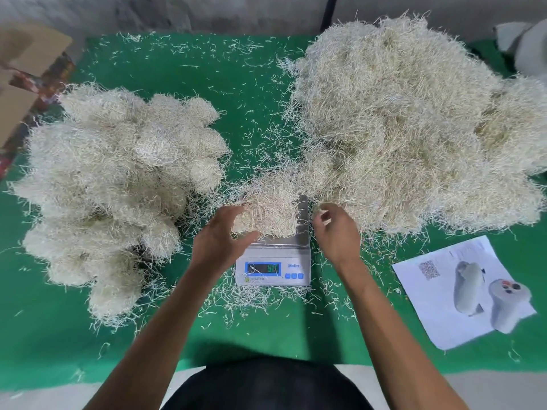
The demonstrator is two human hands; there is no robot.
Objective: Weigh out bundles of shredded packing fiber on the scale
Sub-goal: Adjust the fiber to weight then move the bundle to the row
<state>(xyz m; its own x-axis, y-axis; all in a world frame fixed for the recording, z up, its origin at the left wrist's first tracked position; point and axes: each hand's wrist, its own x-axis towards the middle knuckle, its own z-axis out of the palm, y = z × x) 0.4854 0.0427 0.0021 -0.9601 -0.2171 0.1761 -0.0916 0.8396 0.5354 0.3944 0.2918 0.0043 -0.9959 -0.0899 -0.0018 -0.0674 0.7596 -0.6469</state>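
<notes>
Bright, even light; warped, soft edges

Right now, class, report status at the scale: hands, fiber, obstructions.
Left hand open against the bundle on the scale. Right hand pinching a few strands. Readout blurred; loose shreds around.
</notes>
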